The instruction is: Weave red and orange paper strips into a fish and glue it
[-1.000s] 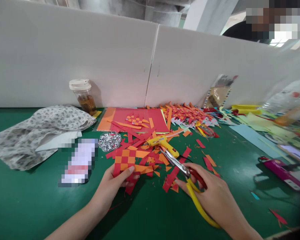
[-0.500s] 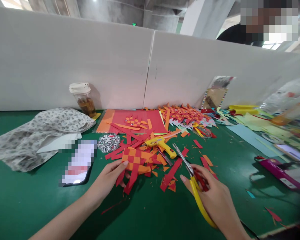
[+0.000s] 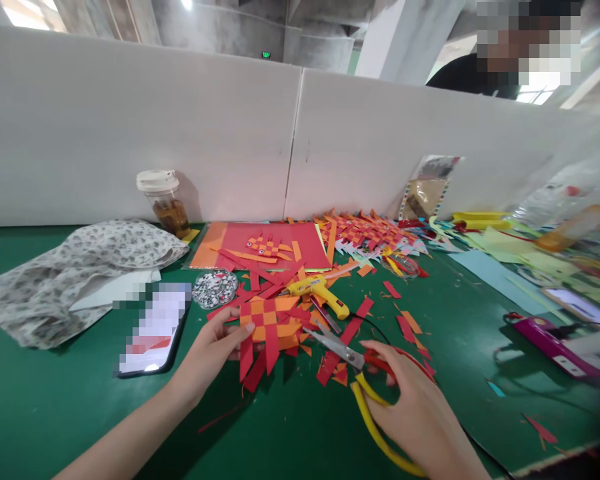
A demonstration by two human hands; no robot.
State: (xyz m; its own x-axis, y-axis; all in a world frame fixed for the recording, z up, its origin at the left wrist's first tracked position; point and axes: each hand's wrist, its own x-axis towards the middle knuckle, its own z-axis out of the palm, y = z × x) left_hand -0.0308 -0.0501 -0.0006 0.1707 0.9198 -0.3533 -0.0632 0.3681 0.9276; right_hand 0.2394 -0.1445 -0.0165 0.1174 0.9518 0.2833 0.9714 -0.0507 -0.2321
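The right hand (image 3: pixel 413 393) is closed around the scissors (image 3: pixel 356 362), fingers through the red and yellow handles, blades parted and aimed left above the green table (image 3: pixel 290 433). The left hand (image 3: pixel 213 350) pinches the left edge of a woven paper piece (image 3: pixel 265 323), an orange and red check with loose red strips hanging toward the person. The blade tips are near its right side, though whether they touch a strip is hard to tell at this angle.

Just beyond lie paper scraps (image 3: pixel 345 341) (mostly red and orange slivers) and a yellow glue gun (image 3: pixel 320 290). To the left are a phone (image 3: pixel 155 333), a clear dish of googly eyes (image 3: pixel 215 289) and a patterned cloth (image 3: pixel 80 273); well off to the right is a purple power strip (image 3: pixel 543 343).

Farther back, a small woven fish (image 3: pixel 269 247) rests on red sheets (image 3: pixel 310 243), with a heap of woven paper shapes (image 3: pixel 370 230) to its right. A lidded cup (image 3: pixel 165 203) stands by the white partition (image 3: pixel 205 127), and a person in black (image 3: pixel 473 73) shows beyond it.
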